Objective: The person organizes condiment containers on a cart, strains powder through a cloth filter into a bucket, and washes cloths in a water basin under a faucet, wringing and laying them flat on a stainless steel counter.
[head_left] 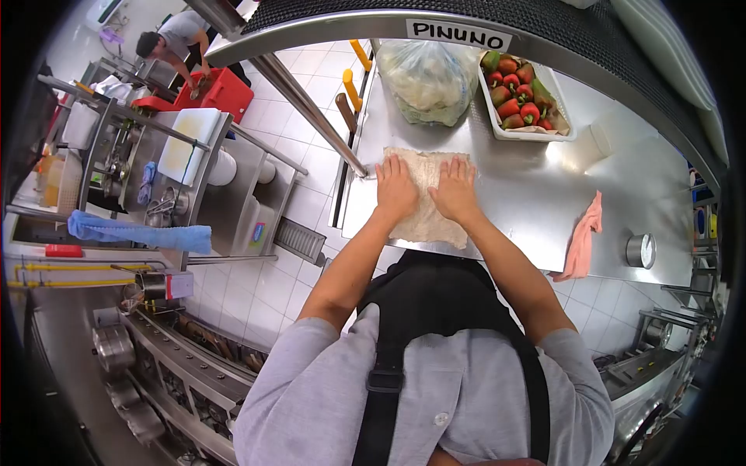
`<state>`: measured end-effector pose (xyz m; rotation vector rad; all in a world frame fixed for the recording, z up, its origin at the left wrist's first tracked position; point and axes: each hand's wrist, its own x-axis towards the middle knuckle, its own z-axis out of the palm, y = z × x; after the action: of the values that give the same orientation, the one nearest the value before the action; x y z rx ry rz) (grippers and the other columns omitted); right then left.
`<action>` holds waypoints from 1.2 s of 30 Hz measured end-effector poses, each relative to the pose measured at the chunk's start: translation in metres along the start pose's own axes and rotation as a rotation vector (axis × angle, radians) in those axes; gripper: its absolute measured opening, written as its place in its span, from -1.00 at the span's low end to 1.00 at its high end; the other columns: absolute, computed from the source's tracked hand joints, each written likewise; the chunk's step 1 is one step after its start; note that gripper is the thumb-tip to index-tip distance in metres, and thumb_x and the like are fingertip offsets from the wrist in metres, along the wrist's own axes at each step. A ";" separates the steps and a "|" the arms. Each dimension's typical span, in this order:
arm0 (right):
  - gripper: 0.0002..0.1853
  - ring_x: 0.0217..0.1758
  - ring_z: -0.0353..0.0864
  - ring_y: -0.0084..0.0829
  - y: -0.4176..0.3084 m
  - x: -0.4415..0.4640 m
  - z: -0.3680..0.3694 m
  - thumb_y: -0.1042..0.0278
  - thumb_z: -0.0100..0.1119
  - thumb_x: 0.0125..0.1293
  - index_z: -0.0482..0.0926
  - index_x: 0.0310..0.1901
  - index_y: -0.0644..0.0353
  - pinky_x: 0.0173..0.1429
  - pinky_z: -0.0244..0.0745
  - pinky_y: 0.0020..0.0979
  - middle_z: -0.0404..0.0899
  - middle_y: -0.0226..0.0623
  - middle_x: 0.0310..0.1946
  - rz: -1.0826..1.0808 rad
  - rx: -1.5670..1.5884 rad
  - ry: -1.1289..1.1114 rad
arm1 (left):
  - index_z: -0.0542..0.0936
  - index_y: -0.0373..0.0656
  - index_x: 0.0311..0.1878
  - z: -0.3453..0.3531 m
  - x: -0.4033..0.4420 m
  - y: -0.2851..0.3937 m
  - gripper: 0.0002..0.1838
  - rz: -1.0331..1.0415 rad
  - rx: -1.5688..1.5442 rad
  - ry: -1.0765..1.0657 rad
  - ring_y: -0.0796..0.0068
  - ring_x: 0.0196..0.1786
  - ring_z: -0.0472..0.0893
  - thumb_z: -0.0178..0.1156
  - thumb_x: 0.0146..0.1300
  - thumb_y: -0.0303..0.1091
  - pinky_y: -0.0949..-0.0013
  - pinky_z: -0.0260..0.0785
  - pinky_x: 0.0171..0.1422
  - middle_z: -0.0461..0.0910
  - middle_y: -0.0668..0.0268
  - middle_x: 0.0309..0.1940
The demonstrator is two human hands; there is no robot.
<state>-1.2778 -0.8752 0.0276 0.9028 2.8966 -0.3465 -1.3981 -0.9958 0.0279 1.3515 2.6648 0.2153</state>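
A beige cloth (427,223) lies spread flat on the steel table (517,190), close to its front edge. Its edges look slightly ragged. My left hand (396,186) rests flat on the cloth's left side, fingers stretched out and pointing away from me. On the right side of the same cloth, my right hand (454,189) also lies flat with its fingers extended. A strip of cloth shows between the two hands, and neither hand grips it.
Behind the cloth stand a filled plastic bag (431,81) and a white crate (535,135) of red and green peppers. Further right are a clear container (588,146), a pink cloth (581,245) and a metal tin (641,251). A person (180,39) bends over a red bin (233,93).
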 end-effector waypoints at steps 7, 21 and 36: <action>-0.10 0.69 -0.26 0.14 -0.018 0.031 0.026 -0.18 0.00 0.45 0.07 0.53 0.45 0.70 -0.37 0.07 -0.13 0.23 0.60 0.005 0.069 0.198 | 0.13 -0.52 0.51 0.020 0.038 -0.013 -0.15 -0.064 -0.028 0.202 -0.14 0.66 -0.08 0.07 0.30 -0.12 -0.04 -0.28 0.71 -0.01 -0.23 0.58; -0.17 0.70 -0.19 0.04 -0.017 0.067 0.013 -0.22 -0.02 0.46 0.10 0.58 0.13 0.67 -0.35 0.18 -0.07 0.08 0.62 -0.027 0.092 0.239 | 0.10 -0.35 0.57 -0.007 0.066 -0.017 -0.20 -0.061 -0.047 0.200 -0.11 0.67 -0.14 -0.01 0.37 -0.09 -0.09 -0.32 0.71 -0.08 -0.14 0.62; -0.12 0.73 -0.25 -0.14 0.022 0.008 0.012 -0.19 -0.04 0.48 0.02 0.57 0.32 0.66 -0.33 0.22 -0.12 -0.07 0.65 0.036 0.048 0.284 | 0.16 -0.19 0.58 0.007 0.063 -0.016 -0.24 0.077 -0.069 0.299 -0.11 0.66 -0.07 0.04 0.38 -0.09 -0.16 -0.29 0.69 -0.03 -0.12 0.62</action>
<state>-1.2718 -0.8557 0.0101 1.0923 3.1340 -0.3083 -1.4462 -0.9539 0.0140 1.5070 2.8103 0.5549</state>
